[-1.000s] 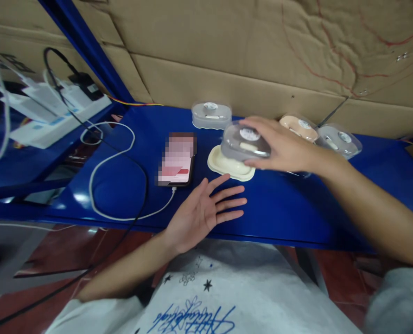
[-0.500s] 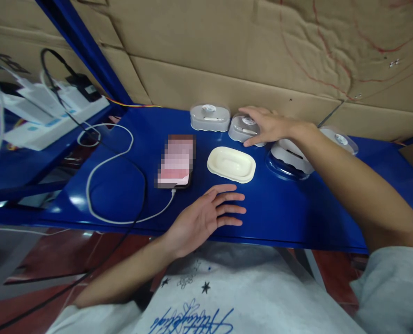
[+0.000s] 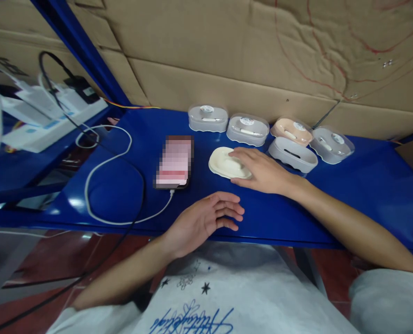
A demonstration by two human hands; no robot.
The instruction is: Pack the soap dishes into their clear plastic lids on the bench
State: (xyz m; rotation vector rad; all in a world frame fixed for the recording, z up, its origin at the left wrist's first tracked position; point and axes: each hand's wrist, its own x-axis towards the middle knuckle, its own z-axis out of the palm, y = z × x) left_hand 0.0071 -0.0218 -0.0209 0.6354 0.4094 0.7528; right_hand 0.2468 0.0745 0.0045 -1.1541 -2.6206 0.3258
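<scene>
A cream oval soap dish (image 3: 220,165) lies on the blue tabletop. My right hand (image 3: 258,169) reaches over its right half, fingers at the far rim and thumb at the near rim, gripping it across its width. Part of the dish is hidden under the hand. Closer to the table's front edge, my left hand (image 3: 206,218) hovers palm inward, fingers loosely curled and apart, holding nothing. Just beyond the right hand sits a grey slotted oval dish (image 3: 293,155) with no lid showing.
Along the cardboard wall (image 3: 206,79) stand grey lidded boxes (image 3: 208,119) and a peach lidded box (image 3: 291,131). Left of the dish, a phone (image 3: 174,161) lies plugged into a white cable (image 3: 88,185). A loaded power strip (image 3: 53,125) is farther left.
My right hand has left the grey lidded box at the back and come nearer, onto the cream dish. My left hand's fingers have curled slightly more.
</scene>
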